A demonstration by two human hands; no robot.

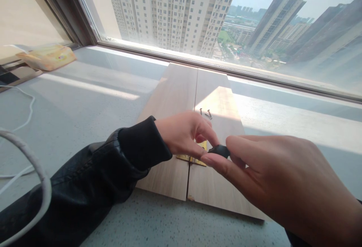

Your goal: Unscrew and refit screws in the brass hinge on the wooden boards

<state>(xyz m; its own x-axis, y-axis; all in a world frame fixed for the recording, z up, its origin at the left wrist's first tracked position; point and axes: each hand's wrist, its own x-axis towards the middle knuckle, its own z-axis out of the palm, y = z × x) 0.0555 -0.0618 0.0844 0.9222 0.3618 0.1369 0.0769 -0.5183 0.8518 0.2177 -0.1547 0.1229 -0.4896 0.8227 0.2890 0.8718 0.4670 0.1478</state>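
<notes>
My right hand pinches a small black object between thumb and forefinger; most of it is hidden, so its kind does not show. From the left, my left hand closes its thumb and forefinger on the near end of the same black piece. Beneath the fingers lies a brass-coloured hinge, partly covered, across the seam between two pale wooden boards, the left board and the right board. Several screws rest on the right board just beyond my left hand.
The boards lie on a speckled white windowsill, their far ends close to the window frame. A yellowish soft pack sits at the far left corner. White cables loop along the left side, one in front of my left sleeve.
</notes>
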